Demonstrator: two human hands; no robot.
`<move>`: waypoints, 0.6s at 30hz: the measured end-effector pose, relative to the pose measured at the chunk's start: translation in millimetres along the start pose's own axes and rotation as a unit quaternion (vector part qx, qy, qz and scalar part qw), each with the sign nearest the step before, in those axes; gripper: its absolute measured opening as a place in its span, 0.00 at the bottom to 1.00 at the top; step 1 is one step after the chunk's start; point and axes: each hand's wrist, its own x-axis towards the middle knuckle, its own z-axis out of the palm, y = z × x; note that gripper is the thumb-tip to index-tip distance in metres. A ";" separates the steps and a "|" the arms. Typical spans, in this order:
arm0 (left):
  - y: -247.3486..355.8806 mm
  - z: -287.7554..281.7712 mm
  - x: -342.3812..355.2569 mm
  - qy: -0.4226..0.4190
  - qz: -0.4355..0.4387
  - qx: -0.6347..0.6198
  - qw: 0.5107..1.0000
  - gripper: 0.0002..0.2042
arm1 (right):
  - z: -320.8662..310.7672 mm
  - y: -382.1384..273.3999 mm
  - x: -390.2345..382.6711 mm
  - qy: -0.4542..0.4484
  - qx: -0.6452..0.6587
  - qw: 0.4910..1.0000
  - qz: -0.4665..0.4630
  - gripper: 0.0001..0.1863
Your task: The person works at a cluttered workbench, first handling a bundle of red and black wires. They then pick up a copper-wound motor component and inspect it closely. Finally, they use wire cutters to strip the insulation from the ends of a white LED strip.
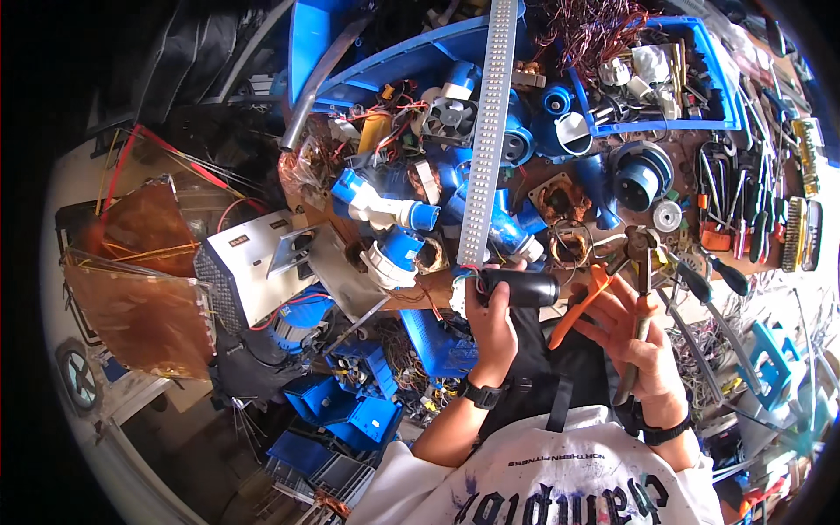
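Head cam looking straight down at a seriously cluttered workbench, and the person is mid-job on a black cylindrical part with a bundle of thin coloured wires at one end [518,288]. Left hand [492,322] is wrapped tight around that cylinder, holding it level just above the bench edge, wire end pointing to the person's left. Right hand [632,337] is closed around a pair of orange-handled pliers [612,293], handles spread a bit, metal nose aimed up and away from the cylinder, so tool and part are near each other but not touching. Judging by that, the grabbing-the-gear bit is done and any actual cutting or gripping on the wires looks not yet started; wires look intact, though they're too small to be sure. Around it: a long white perforated strip [486,131], a heap of blue-and-white industrial plug connectors [385,210], a blue plastic tray of small parts [717,79], and a row of hand tools [744,210] on the right.
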 end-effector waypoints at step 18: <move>88.6 -84.6 35.1 -0.283 -0.145 0.219 0.923 0.31 | 46.9 58.9 15.0 0.027 -0.051 0.998 0.022 0.49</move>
